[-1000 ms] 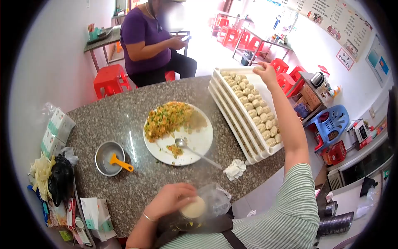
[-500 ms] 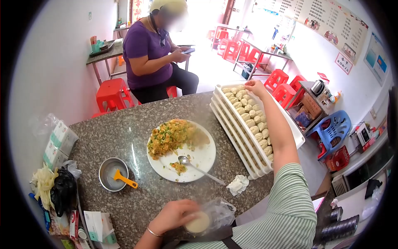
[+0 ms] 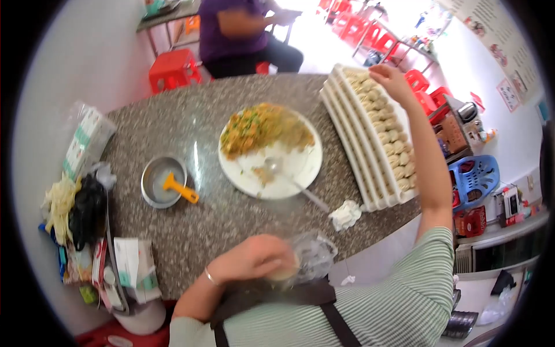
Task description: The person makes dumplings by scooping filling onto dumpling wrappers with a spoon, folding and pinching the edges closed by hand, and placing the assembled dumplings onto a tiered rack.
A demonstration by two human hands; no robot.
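Observation:
My right hand (image 3: 393,85) reaches to the far end of the top white tray (image 3: 370,139), its bent fingers together over the last dumplings. What its fingertips hold is hidden. Rows of pleated dumplings (image 3: 386,124) fill this tray, which tops a stack of several. Close to my body, my left hand (image 3: 254,258) curls over a pale round disc (image 3: 289,269), like dough wrappers; motion blurs it. A clear plastic bag (image 3: 317,254) lies against the disc. A white plate (image 3: 243,178) bears a heap of chopped orange and green filling (image 3: 263,130) and a metal spoon (image 3: 298,185).
A metal bowl (image 3: 151,194) holds an orange-handled tool (image 3: 180,188). A crumpled tissue (image 3: 345,215) lies beside the trays. Tissue packs (image 3: 89,139) and bags (image 3: 87,211) line the left edge. A seated person in purple (image 3: 237,34) is beyond the counter, near a red stool (image 3: 173,70).
The view has tilted down, so the counter sits higher in the picture. My right hand stays at the tray's far end, and my left hand stays over the disc.

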